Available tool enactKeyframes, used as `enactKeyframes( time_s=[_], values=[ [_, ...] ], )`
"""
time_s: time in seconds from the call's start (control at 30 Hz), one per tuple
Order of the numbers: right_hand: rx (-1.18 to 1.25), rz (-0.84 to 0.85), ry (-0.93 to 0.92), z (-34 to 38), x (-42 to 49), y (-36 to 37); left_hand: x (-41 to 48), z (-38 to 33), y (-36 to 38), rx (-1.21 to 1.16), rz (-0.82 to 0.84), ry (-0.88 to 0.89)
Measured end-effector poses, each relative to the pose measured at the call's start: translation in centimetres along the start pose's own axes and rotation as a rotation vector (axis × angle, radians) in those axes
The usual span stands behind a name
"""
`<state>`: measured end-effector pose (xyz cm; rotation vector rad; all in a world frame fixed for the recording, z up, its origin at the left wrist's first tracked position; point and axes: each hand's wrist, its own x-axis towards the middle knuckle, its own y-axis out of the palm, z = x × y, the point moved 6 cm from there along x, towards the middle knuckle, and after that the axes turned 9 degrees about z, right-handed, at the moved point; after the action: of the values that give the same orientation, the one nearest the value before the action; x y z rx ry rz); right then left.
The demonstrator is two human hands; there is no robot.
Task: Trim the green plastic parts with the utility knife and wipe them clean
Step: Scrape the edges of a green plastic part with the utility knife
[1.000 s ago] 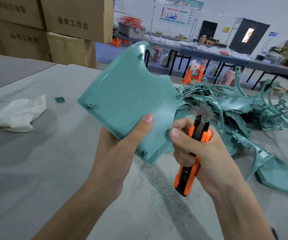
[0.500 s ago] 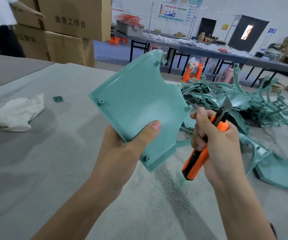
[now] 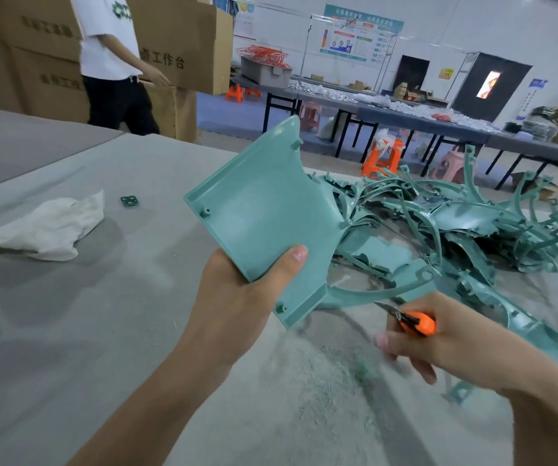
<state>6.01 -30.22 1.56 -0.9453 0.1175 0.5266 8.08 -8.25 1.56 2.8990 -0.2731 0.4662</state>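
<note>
part held up for trimming, knife waiting just off its corner

at the far left a crumpled white cloth (image 3: 49, 227) is lying on the grey table (image 3: 69, 331), with a small green square piece (image 3: 129, 200) sitting near it. toward the middle, the left hand (image 3: 237, 304) is gripping the green plastic part (image 3: 264, 213) by its lower edge, thumb curling over the inner face and the fingers hidden behind. the part is hanging in the air above the table, not resting on it. its long axis is running nearly upright, from the bottom corner beside the palm to the hooked tip, which is pointing up and away toward the far side of the room. the inner face with its small bosses is facing the wearer.

lower and to the right, the right hand (image 3: 445, 344) is wrapping its fingers round the orange utility knife (image 3: 412, 321). the blade is out, pointing up-left toward the part's bottom corner but apart from it, and the hand is motion-blurred. green shavings (image 3: 338, 381) are lying on the table below both hands. further right, the pile of green parts (image 3: 472, 223) is sprawling across the table.

the step in hand is probably shaving flash off the rim. doing it well is likely meaning laying the blade shallow along the edge, stroking short and away from the left thumb, and turning the part so each untrimmed edge is facing the knife.
</note>
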Motion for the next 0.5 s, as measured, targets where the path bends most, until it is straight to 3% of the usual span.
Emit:
enactKeyframes(
  time_s=[0.23,0.4,0.5],
  values=[
    [-0.114,0.025,0.117,-0.5,0.5,0.4,0.1,-0.1,-0.3,0.156,-0.027,-0.031],
    [0.037,-0.123,-0.008,0.5,0.4,-0.5,0.1,0.3,-0.5,0.201,-0.044,-0.066],
    [0.232,-0.381,-0.163,1.5,0.0,-1.6,0.0,0.2,-0.8,0.389,-0.107,-0.018]
  ],
)
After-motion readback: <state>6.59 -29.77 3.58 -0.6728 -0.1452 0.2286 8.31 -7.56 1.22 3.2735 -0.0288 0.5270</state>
